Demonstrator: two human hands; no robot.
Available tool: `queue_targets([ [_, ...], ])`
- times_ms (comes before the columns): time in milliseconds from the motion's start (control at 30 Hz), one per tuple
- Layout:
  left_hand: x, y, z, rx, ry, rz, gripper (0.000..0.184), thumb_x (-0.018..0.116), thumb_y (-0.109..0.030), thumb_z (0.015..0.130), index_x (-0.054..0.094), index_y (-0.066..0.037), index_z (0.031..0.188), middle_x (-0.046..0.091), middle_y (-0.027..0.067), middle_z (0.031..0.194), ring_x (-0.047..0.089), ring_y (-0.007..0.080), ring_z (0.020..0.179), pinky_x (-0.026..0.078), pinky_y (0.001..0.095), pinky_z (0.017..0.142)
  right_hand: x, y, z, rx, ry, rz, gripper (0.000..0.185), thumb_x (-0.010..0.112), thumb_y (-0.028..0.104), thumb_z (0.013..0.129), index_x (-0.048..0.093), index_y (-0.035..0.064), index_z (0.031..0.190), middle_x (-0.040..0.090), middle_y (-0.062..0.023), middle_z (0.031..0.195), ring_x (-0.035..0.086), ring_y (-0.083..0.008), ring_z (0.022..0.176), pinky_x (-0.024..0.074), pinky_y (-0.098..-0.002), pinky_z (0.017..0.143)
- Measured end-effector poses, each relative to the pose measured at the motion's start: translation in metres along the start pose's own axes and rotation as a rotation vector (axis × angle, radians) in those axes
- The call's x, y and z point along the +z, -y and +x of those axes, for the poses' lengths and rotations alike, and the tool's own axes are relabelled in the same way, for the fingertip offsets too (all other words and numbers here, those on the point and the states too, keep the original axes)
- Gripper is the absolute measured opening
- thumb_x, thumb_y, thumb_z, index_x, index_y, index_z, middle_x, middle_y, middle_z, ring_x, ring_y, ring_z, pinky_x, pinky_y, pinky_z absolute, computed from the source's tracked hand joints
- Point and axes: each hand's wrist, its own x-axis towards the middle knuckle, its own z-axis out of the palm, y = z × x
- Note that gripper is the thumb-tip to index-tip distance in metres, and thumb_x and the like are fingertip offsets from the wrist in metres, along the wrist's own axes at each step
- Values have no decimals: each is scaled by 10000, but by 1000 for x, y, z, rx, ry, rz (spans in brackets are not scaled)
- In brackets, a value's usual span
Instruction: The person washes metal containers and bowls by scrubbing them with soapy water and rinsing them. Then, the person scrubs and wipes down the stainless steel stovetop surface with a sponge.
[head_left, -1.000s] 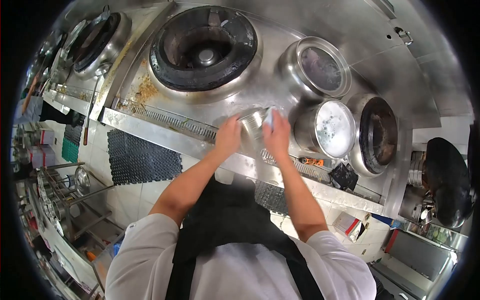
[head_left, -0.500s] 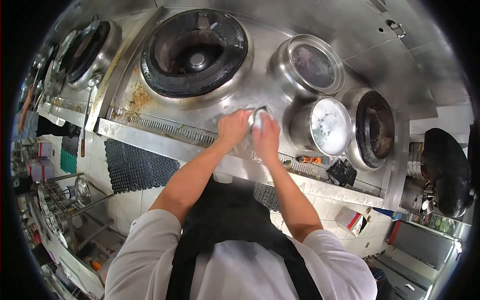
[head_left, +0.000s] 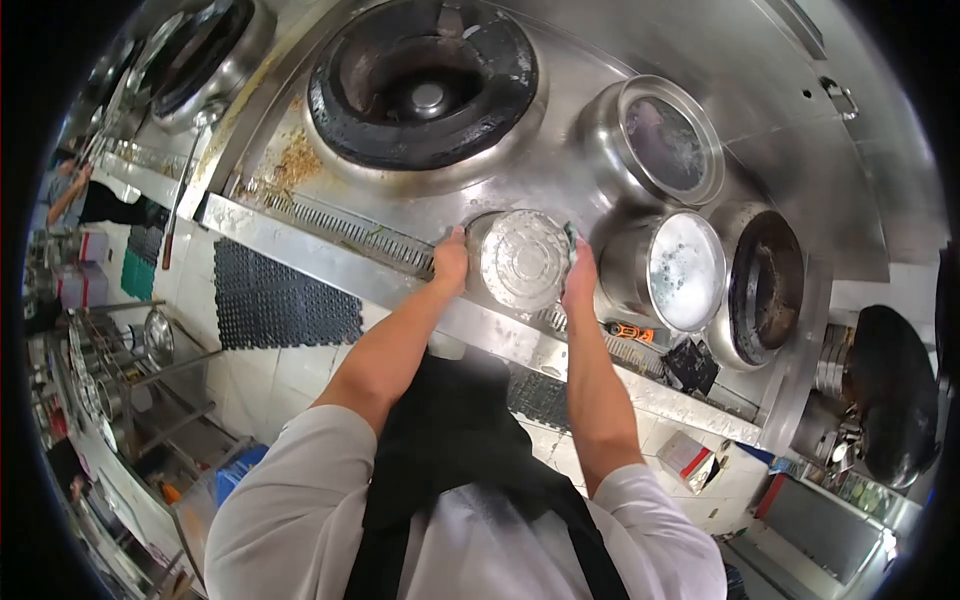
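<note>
A round metal pot (head_left: 524, 260) with ringed marks on its wet, pale face is held between my two hands over the front of the steel stove. My left hand (head_left: 451, 262) grips its left side. On the right side my right hand (head_left: 580, 274) presses a greenish-white cloth (head_left: 571, 238) against the rim; most of the cloth is hidden by the fingers. Just right of my right hand stands a metal pot of foamy water (head_left: 686, 270). Behind that is another pot with dark liquid (head_left: 665, 143).
A large black burner ring (head_left: 423, 85) lies ahead, another burner (head_left: 768, 285) at the right. An orange-handled tool (head_left: 630, 332) and a black object (head_left: 691, 366) sit by the front grate (head_left: 340, 228). A ladle (head_left: 182, 195) lies at the left. Another person (head_left: 70, 190) stands far left.
The round pot has been turned so its ringed face now points up toward me. My hands have moved apart to its two sides. The view has shifted slightly.
</note>
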Motion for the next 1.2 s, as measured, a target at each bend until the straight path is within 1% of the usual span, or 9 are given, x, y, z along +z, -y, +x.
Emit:
queue_targets([
  [133, 7, -8, -15, -318, -31, -221, 445, 469, -317, 945, 535, 86, 1121, 576, 143, 1095, 534, 232, 971, 436, 350, 819, 10, 27, -82, -533, 8, -866, 509, 492, 197, 872, 383, -24, 1318, 438, -213, 1307, 368, -367, 1244, 212, -420, 1088],
  [233, 12, 13, 3, -237, -15, -247, 467, 513, -357, 915, 586, 87, 1038, 617, 185, 1001, 555, 263, 914, 437, 365, 786, 23, 35, -120, -696, 228, -1248, 525, 540, 117, 802, 409, 6, 1299, 434, -221, 1297, 343, -399, 1252, 173, -503, 1097],
  [333, 6, -19, -16, -254, 13, -44, 485, 528, -375, 904, 608, 94, 1000, 630, 207, 967, 558, 272, 879, 432, 366, 779, 69, 43, -111, -818, 589, -1233, 532, 581, 147, 788, 439, 52, 1292, 446, -204, 1286, 341, -396, 1252, 201, -475, 1100],
  [567, 10, 0, -5, -164, -15, -161, 448, 545, -324, 907, 582, 104, 1032, 609, 156, 979, 532, 232, 856, 429, 342, 785, 32, 51, -38, -573, 167, -1254, 558, 585, 180, 811, 415, 96, 1336, 406, -206, 1337, 293, -409, 1277, 208, -470, 1097],
  [733, 7, 0, -2, -174, 13, -77, 461, 564, -334, 897, 587, 111, 1016, 609, 159, 964, 529, 228, 848, 431, 345, 777, 65, 45, -114, -732, 446, -1260, 572, 594, 164, 798, 413, 85, 1334, 409, -202, 1335, 288, -400, 1286, 180, -472, 1110],
  [767, 4, -12, -8, -176, 17, -37, 460, 569, -335, 894, 589, 109, 1011, 609, 155, 954, 530, 226, 843, 433, 345, 771, 76, 43, -94, -841, 529, -1297, 485, 500, 193, 880, 403, 69, 1339, 423, -177, 1338, 291, -395, 1290, 218, -471, 1093],
  [967, 7, 9, 4, -143, -3, -164, 457, 586, -343, 878, 596, 97, 1003, 610, 144, 925, 528, 223, 809, 437, 350, 744, 45, 68, -25, -397, 195, -1120, 484, 500, 201, 873, 411, 29, 1317, 422, -214, 1320, 327, -399, 1257, 210, -478, 1089],
  [1067, 10, -2, -10, -215, -18, -149, 482, 587, -361, 870, 592, 100, 1012, 610, 149, 927, 531, 231, 800, 441, 359, 736, 28, 32, -76, -711, 106, -1347, 491, 511, 199, 868, 411, 11, 1311, 426, -217, 1315, 323, -402, 1258, 222, -472, 1083],
  [1200, 11, -13, -18, -215, -107, -138, 511, 529, -369, 904, 587, 130, 997, 623, 192, 955, 549, 266, 837, 431, 376, 756, 76, 43, -86, -844, 418, -1151, 510, 555, 192, 836, 431, 21, 1301, 448, -237, 1280, 329, -407, 1249, 236, -466, 1069],
])
